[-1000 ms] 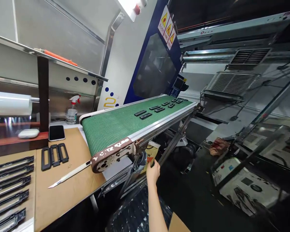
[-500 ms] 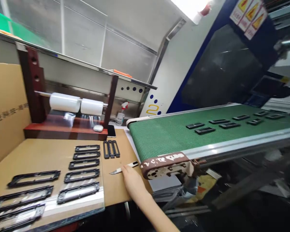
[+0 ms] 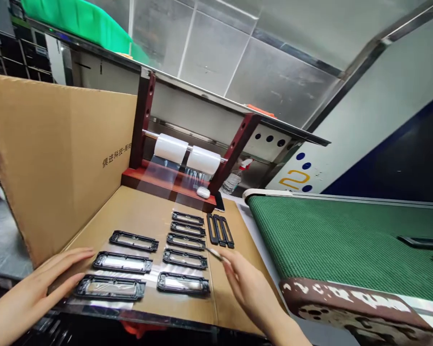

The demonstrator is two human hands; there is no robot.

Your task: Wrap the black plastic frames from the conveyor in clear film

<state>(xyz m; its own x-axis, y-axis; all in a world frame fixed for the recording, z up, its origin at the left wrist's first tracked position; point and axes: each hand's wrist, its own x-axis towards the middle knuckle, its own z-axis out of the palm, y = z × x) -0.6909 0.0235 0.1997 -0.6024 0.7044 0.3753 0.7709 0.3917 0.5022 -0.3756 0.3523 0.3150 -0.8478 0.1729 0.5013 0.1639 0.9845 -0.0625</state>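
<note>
Inventory, clock face laid over my head view, twelve at top. Item: my left hand (image 3: 41, 284), at eight o'clock; thumb and fingers held apart, nothing in them, tips just beside a column of three oblong black plastic frames (image 3: 119, 255). Whether they touch, I cannot tell. Item: my right hand (image 3: 247, 278), between five and six; thumb and fingers pinched on a slim, pale-handled craft knife (image 3: 215, 253). Its thin blade points to ten, near the right ends of five smaller oblong black plastic frames (image 3: 184, 235), stacked in a column at seven. Item: three narrow black plastic frames (image 3: 216, 229), side by side at six, beyond the knife. All frames lie on a flat brown cardboard sheet (image 3: 139, 205). Item: a green ribbed conveyor belt (image 3: 328, 235), at four. Item: two white film rolls (image 3: 171, 148), on a rod at ten.
</note>
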